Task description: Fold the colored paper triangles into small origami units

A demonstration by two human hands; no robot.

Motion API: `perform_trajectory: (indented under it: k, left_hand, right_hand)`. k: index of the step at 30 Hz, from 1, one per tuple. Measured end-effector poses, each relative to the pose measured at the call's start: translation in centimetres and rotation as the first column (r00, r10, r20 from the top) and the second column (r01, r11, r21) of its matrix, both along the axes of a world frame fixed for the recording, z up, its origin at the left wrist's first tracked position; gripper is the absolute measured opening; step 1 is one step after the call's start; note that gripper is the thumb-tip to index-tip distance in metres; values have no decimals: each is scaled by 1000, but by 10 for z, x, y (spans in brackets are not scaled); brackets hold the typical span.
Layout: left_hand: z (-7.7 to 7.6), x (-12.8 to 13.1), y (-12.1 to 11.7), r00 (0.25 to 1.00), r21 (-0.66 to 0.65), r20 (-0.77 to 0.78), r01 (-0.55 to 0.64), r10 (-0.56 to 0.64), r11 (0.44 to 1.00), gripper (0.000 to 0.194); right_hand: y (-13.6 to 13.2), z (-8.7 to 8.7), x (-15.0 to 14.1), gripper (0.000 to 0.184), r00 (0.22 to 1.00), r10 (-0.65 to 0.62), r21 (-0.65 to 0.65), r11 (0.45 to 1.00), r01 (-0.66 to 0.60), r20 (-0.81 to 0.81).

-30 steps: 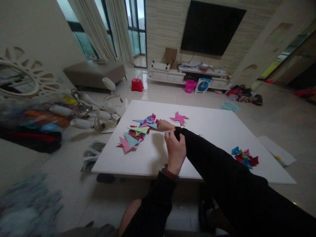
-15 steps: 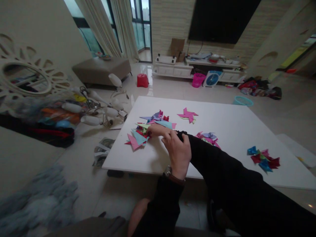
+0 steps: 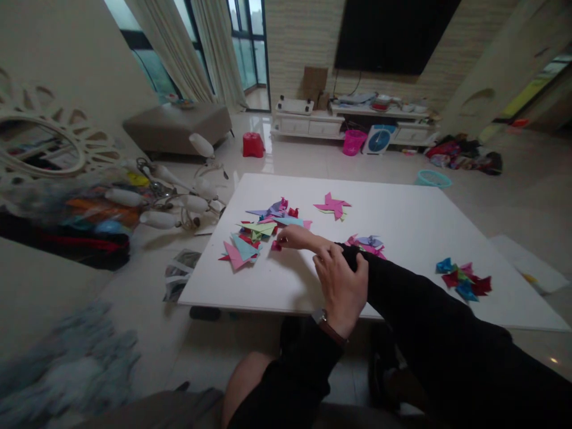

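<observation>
My right hand [image 3: 298, 237] reaches across the white table [image 3: 415, 226] to the near edge of a pile of coloured paper pieces [image 3: 257, 232]. Its fingertips are pinched on a small pink-red paper piece [image 3: 276, 245]. My left hand [image 3: 342, 285], with a watch at the wrist, is curled over the black cuff of my right sleeve [image 3: 357, 259]. A pink folded pinwheel [image 3: 333, 206] lies farther back. A pink and purple folded shape [image 3: 369, 243] sits just behind my right forearm.
Blue and red paper scraps [image 3: 465, 280] lie near the table's right front. Left of the table on the floor are a white lamp fixture [image 3: 179, 202], bags and a round mirror [image 3: 40, 149]. A sofa, a TV stand, a red stool [image 3: 252, 145] and a pink bin [image 3: 353, 142] stand behind.
My right hand has come back from the pile toward the near side with a small red piece at its fingertips. My left hand has slid along the right sleeve, following it.
</observation>
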State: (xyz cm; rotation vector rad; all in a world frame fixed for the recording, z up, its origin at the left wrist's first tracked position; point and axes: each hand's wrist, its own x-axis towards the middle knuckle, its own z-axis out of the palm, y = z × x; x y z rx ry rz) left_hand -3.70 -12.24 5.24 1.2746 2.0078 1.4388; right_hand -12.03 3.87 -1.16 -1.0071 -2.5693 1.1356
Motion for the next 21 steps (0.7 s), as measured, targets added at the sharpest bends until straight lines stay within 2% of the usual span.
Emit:
perform_trajectory:
  k: [2, 3, 4, 5, 6, 7, 9, 10, 11, 13, 14, 15, 17, 18, 19, 20, 21]
  left_hand:
    - [-4, 24, -6, 987, 31, -79, 145, -143, 989, 20]
    - [-7, 36, -10, 966, 52, -130, 232, -224, 971, 22]
    - [-10, 49, -14, 935, 78, -183, 322, -304, 943, 24]
    - [-13, 61, -19, 896, 104, -235, 409, -377, 906, 25]
    - [-17, 73, -24, 854, 132, -279, 488, -440, 863, 26]
    - [-21, 83, -30, 811, 157, -316, 556, -492, 816, 26]
    - [-27, 97, -38, 716, 192, -380, 680, -585, 708, 25]
    - [-29, 101, -40, 659, 195, -413, 738, -628, 646, 22]
    - [-31, 102, -40, 595, 189, -452, 792, -665, 580, 18]
    - [-33, 101, -35, 472, 157, -522, 872, -710, 464, 10]
    - [-34, 99, -29, 478, 158, -524, 868, -705, 471, 11]
    - [-36, 98, -24, 543, 179, -497, 827, -677, 533, 12]
    - [-40, 101, -14, 699, 195, -433, 689, -569, 698, 18]
    - [-42, 104, -11, 748, 197, -416, 629, -517, 752, 22]
    - [-45, 110, -10, 767, 202, -420, 600, -485, 774, 26]
    - [-48, 117, -11, 758, 212, -442, 607, -479, 766, 28]
    - [-51, 125, -13, 728, 225, -475, 644, -495, 731, 29]
  right_hand:
    - [5, 3, 35, 18, 991, -16, -18, 1000, 14, -132]
    - [7, 5, 56, 25, 974, -76, -34, 997, 70, -215]
    - [9, 7, 79, 31, 931, -188, -68, 982, 175, -313]
    - [11, 7, 103, 37, 856, -325, -119, 945, 303, -402]
    - [11, 7, 126, 41, 756, -462, -182, 885, 429, -463]
    - [9, 6, 150, 43, 651, -579, -237, 808, 539, -492]
    - [2, 1, 191, 44, 471, -731, -306, 653, 693, -493]
    - [-3, -2, 209, 43, 417, -776, -318, 592, 740, -474]
    - [-9, -5, 223, 41, 393, -802, -312, 554, 772, -451]
    - [-19, -9, 244, 37, 412, -814, -245, 533, 810, -410]
    - [-23, -9, 250, 35, 446, -805, -192, 546, 816, -392]
    - [-26, -7, 255, 33, 488, -790, -127, 564, 816, -371]
    - [-29, 2, 260, 28, 581, -758, 25, 602, 798, -296]
    - [-29, 8, 262, 25, 623, -746, 101, 619, 779, -237]
    - [-28, 14, 263, 23, 657, -734, 172, 635, 753, -169]
    - [-27, 20, 265, 23, 684, -723, 233, 652, 721, -95]
    - [-25, 25, 266, 24, 701, -713, 282, 668, 688, -21]
